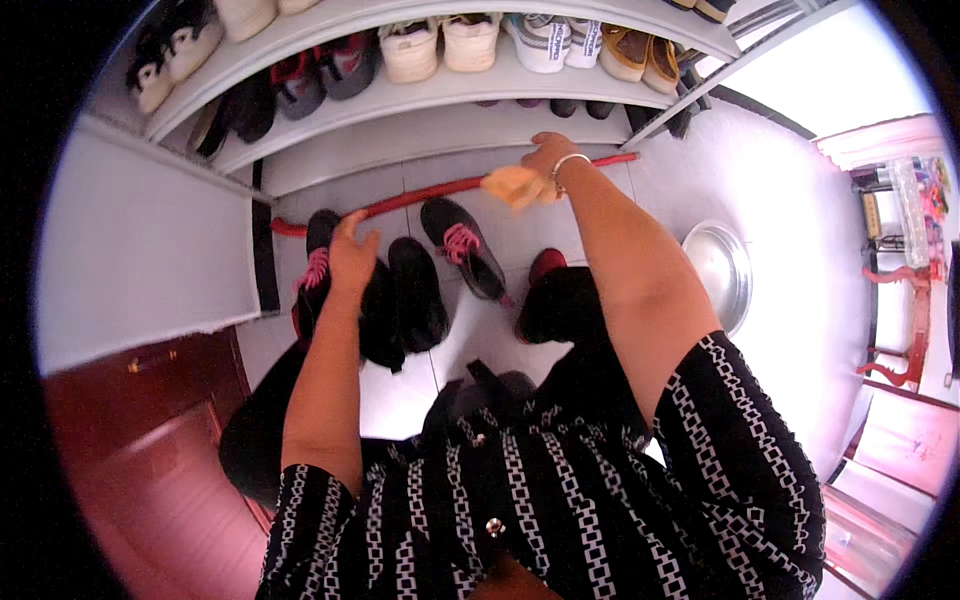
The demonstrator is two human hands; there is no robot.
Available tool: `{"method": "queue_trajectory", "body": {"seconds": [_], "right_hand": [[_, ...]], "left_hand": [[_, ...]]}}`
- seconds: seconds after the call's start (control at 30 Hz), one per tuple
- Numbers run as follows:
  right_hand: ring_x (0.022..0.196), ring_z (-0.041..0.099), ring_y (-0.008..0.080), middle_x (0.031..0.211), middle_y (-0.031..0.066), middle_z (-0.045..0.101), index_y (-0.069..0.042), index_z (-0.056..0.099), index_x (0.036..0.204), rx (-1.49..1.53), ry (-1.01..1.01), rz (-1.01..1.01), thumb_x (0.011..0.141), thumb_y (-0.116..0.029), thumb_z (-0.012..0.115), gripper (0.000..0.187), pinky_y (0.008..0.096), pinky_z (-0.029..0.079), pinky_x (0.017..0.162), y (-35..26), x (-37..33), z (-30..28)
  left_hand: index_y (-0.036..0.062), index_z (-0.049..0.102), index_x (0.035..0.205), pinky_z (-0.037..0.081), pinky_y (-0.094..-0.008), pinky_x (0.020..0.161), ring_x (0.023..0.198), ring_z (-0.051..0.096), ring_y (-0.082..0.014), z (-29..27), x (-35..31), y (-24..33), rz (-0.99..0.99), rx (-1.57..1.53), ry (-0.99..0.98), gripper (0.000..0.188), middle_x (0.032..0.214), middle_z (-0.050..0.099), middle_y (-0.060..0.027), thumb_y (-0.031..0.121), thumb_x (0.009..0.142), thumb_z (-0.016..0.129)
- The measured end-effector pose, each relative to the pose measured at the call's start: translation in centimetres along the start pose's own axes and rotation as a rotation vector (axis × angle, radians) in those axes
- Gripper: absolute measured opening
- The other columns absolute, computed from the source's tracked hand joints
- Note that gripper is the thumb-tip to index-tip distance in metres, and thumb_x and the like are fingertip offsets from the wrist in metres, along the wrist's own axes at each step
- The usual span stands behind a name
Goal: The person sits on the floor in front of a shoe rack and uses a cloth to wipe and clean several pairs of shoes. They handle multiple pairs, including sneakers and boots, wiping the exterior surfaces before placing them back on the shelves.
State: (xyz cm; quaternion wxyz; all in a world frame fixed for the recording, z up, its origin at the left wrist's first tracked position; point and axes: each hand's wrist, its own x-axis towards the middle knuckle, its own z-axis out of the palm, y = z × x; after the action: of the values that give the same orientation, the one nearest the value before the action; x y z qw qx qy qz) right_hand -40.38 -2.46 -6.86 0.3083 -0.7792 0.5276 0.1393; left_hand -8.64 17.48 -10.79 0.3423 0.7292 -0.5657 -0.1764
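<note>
My right hand [552, 158], with a bangle at its wrist, is closed on a yellow-orange cloth [518, 187] that looks slightly blurred. It is just below the lower edge of the white shoe rack [400, 150], over a long red strip [440, 190] on the floor. My left hand [352, 255] has its thumb and fingers apart. Its fingertips are at the red strip; whether they touch it I cannot tell. Close to this hand is a black shoe with pink laces [316, 262]. A similar black shoe with pink laces [462, 246] lies between my hands.
Several pairs of shoes stand on the rack, among them cream sneakers [409, 52] and brown shoes [626, 55]. Another black shoe [414, 285] is on the tiled floor. A metal basin [718, 278] stands at the right. At the lower left is a reddish-brown wooden door [160, 430].
</note>
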Motion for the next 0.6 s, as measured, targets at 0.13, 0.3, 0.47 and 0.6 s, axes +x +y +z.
{"method": "queue_trajectory", "body": {"seconds": [0.13,0.3,0.47,0.6], "right_hand": [[0.108,0.057,0.0332,0.115,0.0227,0.058,0.002,0.049,0.123,0.421,0.478,0.286,0.075,-0.028,0.066,0.059,0.0381,0.045,0.092,4.6,3.4,1.0],[0.109,0.054,0.0344,0.116,0.0196,0.058,-0.003,0.049,0.124,0.380,0.610,0.286,0.075,-0.043,0.065,0.064,0.0399,0.043,0.093,8.2,11.3,-0.2],[0.113,0.050,0.0349,0.121,0.0162,0.055,-0.009,0.054,0.119,0.135,0.533,0.137,0.081,-0.041,0.056,0.050,0.0421,0.041,0.093,7.9,17.0,-2.9],[0.108,0.053,0.0357,0.117,0.0182,0.057,-0.009,0.055,0.116,0.209,0.276,0.115,0.082,-0.039,0.056,0.046,0.0433,0.043,0.090,8.2,16.9,-3.7]], "left_hand": [[0.0061,0.048,0.127,0.037,-0.0364,0.099,0.114,0.050,-0.0346,7.5,6.0,2.2,-0.062,-0.008,-0.113,0.054,0.124,0.051,-0.0204,0.022,0.078,0.066],[0.0010,0.048,0.123,0.037,-0.0419,0.099,0.115,0.047,-0.0397,18.4,16.7,7.2,0.031,0.013,-0.152,0.054,0.122,0.051,-0.0245,0.026,0.078,0.065],[0.0073,0.051,0.124,0.038,-0.0430,0.097,0.113,0.047,-0.0421,27.5,26.8,4.0,0.732,0.455,0.228,0.053,0.122,0.052,-0.0216,0.031,0.079,0.065],[0.0077,0.054,0.121,0.040,-0.0433,0.094,0.109,0.050,-0.0415,29.2,28.5,5.3,0.729,0.485,0.262,0.048,0.117,0.055,-0.0205,0.030,0.080,0.064]]}}
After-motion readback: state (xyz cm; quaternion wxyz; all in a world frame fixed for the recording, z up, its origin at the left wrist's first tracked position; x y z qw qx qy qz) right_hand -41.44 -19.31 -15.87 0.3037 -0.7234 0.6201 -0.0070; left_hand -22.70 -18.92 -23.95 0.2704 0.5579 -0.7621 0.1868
